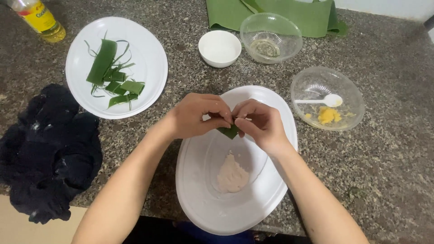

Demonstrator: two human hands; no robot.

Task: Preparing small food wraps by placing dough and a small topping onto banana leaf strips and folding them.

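Granite counter [389, 149], both hands [199, 115] [262, 122] pinching green leaf piece [229, 131], yellow-labelled bottle [38, 18] far-left.

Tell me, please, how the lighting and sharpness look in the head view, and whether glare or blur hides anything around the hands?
Head view: even, soft light with faint shadows; mild glare on the clear bowls; the left hand and right hand are fairly sharp, but they cover most of the small green leaf piece; the bottle is cropped at the edge.

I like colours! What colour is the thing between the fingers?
Green: a small folded leaf piece, seen in the head view.
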